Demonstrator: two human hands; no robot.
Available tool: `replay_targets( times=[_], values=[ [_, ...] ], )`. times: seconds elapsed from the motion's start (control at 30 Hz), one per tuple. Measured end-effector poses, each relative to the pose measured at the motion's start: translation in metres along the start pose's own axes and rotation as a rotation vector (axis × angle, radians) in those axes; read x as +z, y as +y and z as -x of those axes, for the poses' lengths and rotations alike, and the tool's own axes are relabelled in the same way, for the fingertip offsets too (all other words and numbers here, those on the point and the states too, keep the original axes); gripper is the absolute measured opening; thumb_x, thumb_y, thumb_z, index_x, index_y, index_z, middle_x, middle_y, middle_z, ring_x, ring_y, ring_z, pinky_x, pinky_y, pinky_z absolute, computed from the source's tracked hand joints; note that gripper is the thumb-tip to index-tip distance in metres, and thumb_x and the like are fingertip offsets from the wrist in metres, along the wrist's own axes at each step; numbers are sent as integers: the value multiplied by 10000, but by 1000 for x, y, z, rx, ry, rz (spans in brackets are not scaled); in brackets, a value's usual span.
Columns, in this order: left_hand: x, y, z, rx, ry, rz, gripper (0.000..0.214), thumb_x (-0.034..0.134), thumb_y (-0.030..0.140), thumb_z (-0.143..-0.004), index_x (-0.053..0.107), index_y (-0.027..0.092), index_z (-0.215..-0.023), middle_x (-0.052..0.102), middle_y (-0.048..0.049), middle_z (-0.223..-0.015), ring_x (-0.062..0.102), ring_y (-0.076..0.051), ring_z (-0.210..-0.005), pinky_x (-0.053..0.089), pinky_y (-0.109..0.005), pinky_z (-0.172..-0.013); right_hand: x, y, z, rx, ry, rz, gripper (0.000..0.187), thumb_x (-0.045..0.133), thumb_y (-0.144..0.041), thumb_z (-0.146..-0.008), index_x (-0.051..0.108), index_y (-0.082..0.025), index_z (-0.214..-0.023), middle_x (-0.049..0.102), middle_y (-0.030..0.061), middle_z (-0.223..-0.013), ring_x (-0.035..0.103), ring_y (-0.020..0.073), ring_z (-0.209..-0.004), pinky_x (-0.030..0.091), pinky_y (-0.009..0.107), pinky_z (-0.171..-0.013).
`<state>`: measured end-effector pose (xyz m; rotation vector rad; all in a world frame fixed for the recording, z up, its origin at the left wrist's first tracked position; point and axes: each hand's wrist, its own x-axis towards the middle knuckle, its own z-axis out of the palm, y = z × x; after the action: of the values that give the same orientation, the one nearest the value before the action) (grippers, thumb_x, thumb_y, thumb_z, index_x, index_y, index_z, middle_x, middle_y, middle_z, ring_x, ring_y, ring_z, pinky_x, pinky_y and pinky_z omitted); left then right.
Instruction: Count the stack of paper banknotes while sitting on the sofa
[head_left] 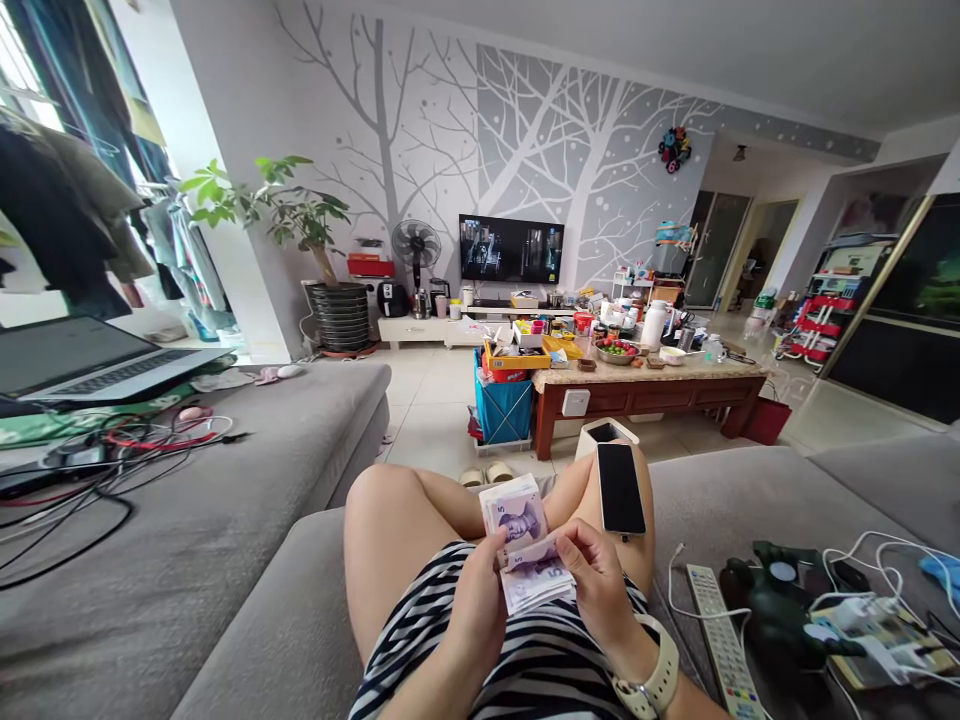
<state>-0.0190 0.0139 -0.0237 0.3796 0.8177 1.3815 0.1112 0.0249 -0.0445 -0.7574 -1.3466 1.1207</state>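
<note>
A stack of purple 5-yuan banknotes (517, 520) is between my two hands, above my lap. My left hand (480, 585) grips the stack along its left side, with the thumb on top of the notes. My right hand (592, 575) pinches the edge of a note folded up across the middle of the stack. Part of the lower notes fans out below that fold. A smartphone (620, 488) with a dark screen rests on my right knee, apart from both hands. A pale watch (656, 670) is on my right wrist.
I sit cross-legged on a grey sofa (247, 620). A remote control (718, 635) and white cables lie to my right. A laptop (97, 360) and tangled cables (90, 460) are on the left. Ahead stands a cluttered wooden coffee table (652, 400) beside a blue bin (501, 405).
</note>
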Motion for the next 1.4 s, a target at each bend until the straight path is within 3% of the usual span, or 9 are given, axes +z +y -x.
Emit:
replay_targets(
  times=[0.27, 0.47, 0.67, 0.83, 0.97, 1.13, 1.4],
  values=[
    [-5, -3, -3, 69, -47, -61, 301, 695, 335, -720, 739, 90, -890, 775, -126, -892, 719, -272, -848, 547, -355, -796, -1, -1, 2, -42, -15, 9, 382, 548, -500, -915, 637, -191, -710, 615, 29, -699, 527, 169, -658, 425, 275, -641],
    [-8, -6, -5, 73, 1, -63, 256, 748, 303, -665, 713, 117, -838, 762, -86, -802, 715, -242, -728, 556, -340, -698, 0, 2, 1, -43, -11, -16, 445, 538, -522, -914, 533, -198, -609, 571, 17, -592, 488, 152, -569, 393, 276, -588],
    [-4, -7, -3, 48, -42, -32, 270, 798, 266, -596, 687, 148, -811, 752, -65, -760, 716, -261, -700, 551, -360, -667, -2, 7, -5, 15, 121, 8, 401, 710, -465, -794, 466, -199, -619, 434, -47, -579, 367, 112, -542, 326, 239, -527],
    [-6, -10, -6, 46, -43, -65, 286, 809, 263, -587, 701, 157, -830, 759, -88, -785, 713, -285, -733, 542, -367, -664, -4, 9, -11, 51, 199, 8, 376, 703, -488, -770, 495, -194, -663, 434, -46, -619, 386, 120, -567, 347, 242, -538],
    [-8, -12, -7, 59, -46, -85, 292, 807, 278, -582, 705, 153, -826, 756, -81, -771, 707, -278, -725, 536, -358, -669, -6, 10, -10, 45, 170, 34, 366, 634, -486, -828, 540, -182, -648, 483, -24, -612, 416, 134, -579, 367, 251, -553],
    [-10, -15, -9, 86, -39, -90, 261, 729, 395, -697, 715, 143, -761, 745, -71, -727, 690, -268, -736, 534, -348, -658, -5, 4, -7, 48, 148, 49, 328, 637, -439, -835, 549, -183, -650, 495, -22, -614, 425, 135, -585, 365, 249, -557],
    [-13, -15, -12, 110, -20, -92, 255, 703, 394, -736, 697, 140, -745, 726, -32, -697, 666, -212, -710, 505, -292, -667, -4, 1, -4, 14, 77, -6, 307, 613, -422, -875, 574, -177, -693, 477, -26, -616, 400, 123, -572, 331, 245, -540]
  ],
)
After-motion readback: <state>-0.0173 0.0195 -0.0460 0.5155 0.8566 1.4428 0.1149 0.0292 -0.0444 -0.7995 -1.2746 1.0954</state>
